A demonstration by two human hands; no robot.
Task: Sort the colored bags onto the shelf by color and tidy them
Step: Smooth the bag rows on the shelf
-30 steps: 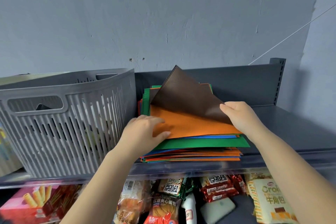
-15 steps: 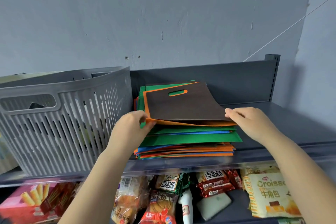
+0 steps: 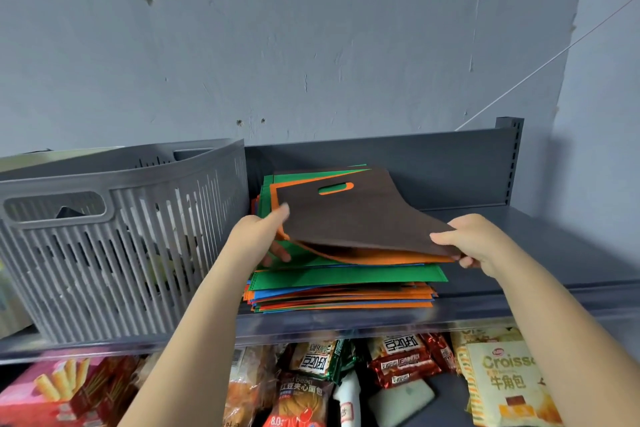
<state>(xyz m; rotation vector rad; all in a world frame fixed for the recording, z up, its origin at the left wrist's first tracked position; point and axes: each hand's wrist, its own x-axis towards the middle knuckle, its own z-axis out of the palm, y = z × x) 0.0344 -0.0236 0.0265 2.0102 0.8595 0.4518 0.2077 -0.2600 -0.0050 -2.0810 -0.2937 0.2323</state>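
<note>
Hands at the top shelf. Left hand (image 3: pixel 258 236) grips the left edge of a brown bag (image 3: pixel 360 218) and the orange bag (image 3: pixel 381 257) lying directly under it, thumb on top and fingers curled beneath. Right hand (image 3: pixel 474 241) pinches the near right corner of the same two bags, thumb above and fingertips below. Both bags are lifted at their near edge, clear of the stack of bags (image 3: pixel 343 291); whether their far edge still rests on it cannot be told. An oval handle slot in the brown bag shows orange through it. The stack sits on the grey shelf (image 3: pixel 540 274), its topmost visible layer green, with blue, orange and red edges fanned out below. A grey slatted basket (image 3: pixel 121 239) stands on the same shelf just left of the stack, close beside it. Snack packets (image 3: pixel 398 364) fill the shelf below, including a croissant pack (image 3: pixel 509 388) at right and a pink box (image 3: pixel 59 392) at left.
</note>
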